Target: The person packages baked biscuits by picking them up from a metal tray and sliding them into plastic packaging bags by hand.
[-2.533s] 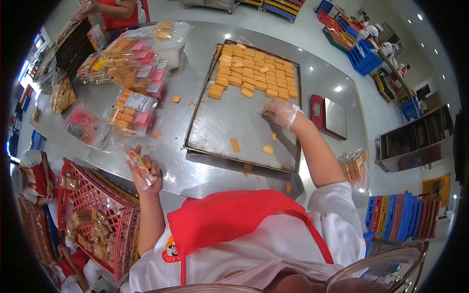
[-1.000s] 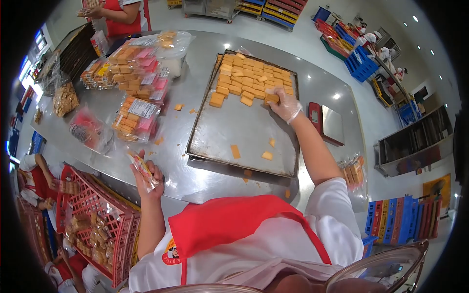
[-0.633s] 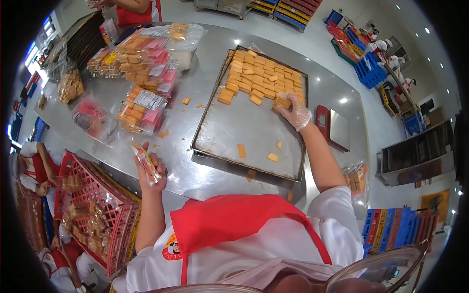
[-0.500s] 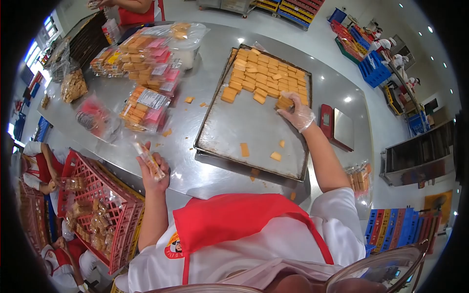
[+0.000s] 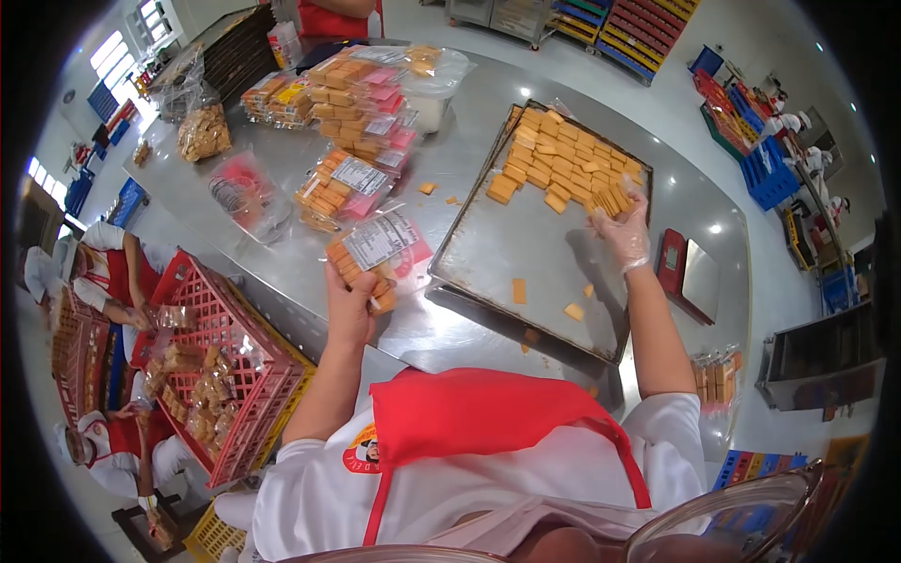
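My left hand (image 5: 349, 308) is closed around the lower end of a clear pack of biscuits (image 5: 355, 251) with a white printed label, held above the table's near edge. My right hand (image 5: 627, 236), in a clear plastic glove, grips a row of biscuits (image 5: 610, 199) at the right end of the biscuits on the tray. Rectangular golden biscuits (image 5: 554, 150) cover the far part of the metal tray (image 5: 488, 246). One whole biscuit (image 5: 519, 291) and a broken piece (image 5: 573, 311) lie apart on its near part.
Filled biscuit packs (image 5: 361, 113) are stacked left of the tray. A red scale (image 5: 672, 263) sits to its right. A bag of biscuits (image 5: 204, 131) and flat packaging (image 5: 246, 195) lie farther left. Red crates (image 5: 225, 347) stand at lower left, near co-workers.
The camera view has shifted. The pack in my left hand has turned so its label faces up, and it has come nearer the tray. My right hand stays at the biscuits, where a gripped row now shows.
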The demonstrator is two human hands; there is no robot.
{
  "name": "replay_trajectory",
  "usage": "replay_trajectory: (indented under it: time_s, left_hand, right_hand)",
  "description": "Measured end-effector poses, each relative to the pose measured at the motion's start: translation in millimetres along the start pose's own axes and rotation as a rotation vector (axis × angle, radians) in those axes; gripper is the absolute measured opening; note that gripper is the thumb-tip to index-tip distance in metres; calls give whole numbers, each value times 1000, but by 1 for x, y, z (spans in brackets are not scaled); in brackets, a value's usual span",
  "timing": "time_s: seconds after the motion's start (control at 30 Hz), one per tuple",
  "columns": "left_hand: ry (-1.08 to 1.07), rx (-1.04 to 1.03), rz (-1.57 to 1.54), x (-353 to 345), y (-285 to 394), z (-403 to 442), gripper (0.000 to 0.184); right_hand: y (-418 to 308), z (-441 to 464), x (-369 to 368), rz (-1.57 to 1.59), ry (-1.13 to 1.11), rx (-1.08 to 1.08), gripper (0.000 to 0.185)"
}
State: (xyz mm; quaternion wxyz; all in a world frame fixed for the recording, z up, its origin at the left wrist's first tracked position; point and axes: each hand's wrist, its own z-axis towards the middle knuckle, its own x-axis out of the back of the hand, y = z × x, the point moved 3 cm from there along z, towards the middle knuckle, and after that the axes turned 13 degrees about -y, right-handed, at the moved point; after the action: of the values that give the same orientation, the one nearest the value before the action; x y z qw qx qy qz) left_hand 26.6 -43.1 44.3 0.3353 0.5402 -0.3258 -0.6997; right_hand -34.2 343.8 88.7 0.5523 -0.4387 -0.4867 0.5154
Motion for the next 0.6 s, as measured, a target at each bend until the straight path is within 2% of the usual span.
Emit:
replay_trajectory:
  time_s: [0.07, 0.13, 0.2, 0.3, 0.4, 0.47, 0.6]
  left_hand:
    - [-37, -43, 116, -17, 8, 6, 83]
    - [-63, -109, 182, -40, 19, 10, 87]
    - [-94, -164, 275, -54, 22, 12, 90]
    - [-119, -209, 428, -61, 24, 14, 92]
    - [-91, -201, 506, -60, 25, 14, 92]
    - [-73, -203, 519, -57, 27, 13, 92]
    - [-220, -101, 213, -54, 26, 17, 90]
  right_hand:
    - [-23, -10, -29, 49, -45, -148, 56]
    - [-43, -23, -65, 70, -156, 5, 56]
    - [-51, -33, -96, 198, -316, 48, 58]
    - [-49, -37, -123, 109, -447, 125, 56]
    - [-64, -43, -135, 200, -505, 150, 55]
    - [-70, -47, -137, 210, -547, 64, 56]
    - [-89, -52, -129, 319, -591, -234, 60]
